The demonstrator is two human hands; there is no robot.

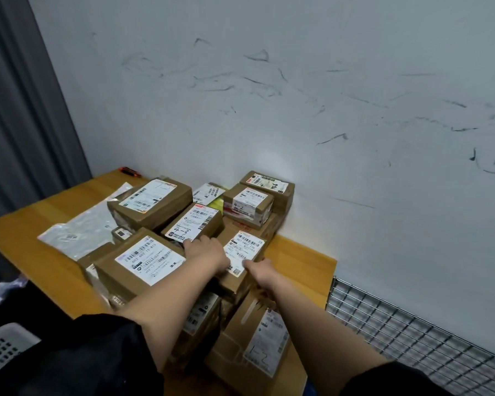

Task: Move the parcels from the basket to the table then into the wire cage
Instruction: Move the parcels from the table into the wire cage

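With both hands (230, 260) gripping the small white-labelled brown cardboard parcel (240, 260), lift straight up, clear of neighbouring boxes.

One head-worn wide-angle view looks forward and down, close over the desk (297, 261), wall at 12 o'clock, wire cage (412, 330) at 4 o'clock.

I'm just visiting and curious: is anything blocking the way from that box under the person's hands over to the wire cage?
Nothing visible does. Both hands, left hand and right hand, are already on the labelled box. To its right lies only a bare stretch of table, then the wire cage beside the table edge.
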